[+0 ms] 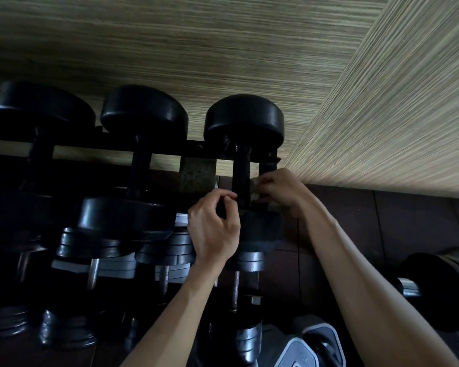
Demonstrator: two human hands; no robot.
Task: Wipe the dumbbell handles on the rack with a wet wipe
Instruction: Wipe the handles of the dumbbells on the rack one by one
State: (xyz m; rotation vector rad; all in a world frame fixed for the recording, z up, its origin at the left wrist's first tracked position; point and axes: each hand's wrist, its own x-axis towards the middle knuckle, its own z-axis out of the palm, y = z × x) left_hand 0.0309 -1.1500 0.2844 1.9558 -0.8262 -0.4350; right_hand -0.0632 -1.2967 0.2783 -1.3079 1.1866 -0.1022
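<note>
Black rubber heads cap the rightmost dumbbell [243, 144] on the top rail of the rack [170, 149], just right of the frame's centre, and its dark handle [241, 176] is where the wiping happens. The right hand [278, 188] pinches a pale wet wipe [255, 188] against the right side of that handle; the left hand [214, 229] has its fingers curled, thumb and fingertip pinched at the handle's left edge, probably on the wipe's other end, though the dark hides it. To do the step well, the person likely needs to keep the wipe wrapped snugly round the bar, draw it along the whole grip between the two heads, and turn it so the back side is reached too. Two more black dumbbells [141, 160] sit on the same rail toward the left of the frame. Lower tiers at bottom left carry metal plate-style weights [167, 250]. Striped woven-looking wall covering [249, 49] fills the upper frame, and dark floor tiles [408, 221] lie at right.
</note>
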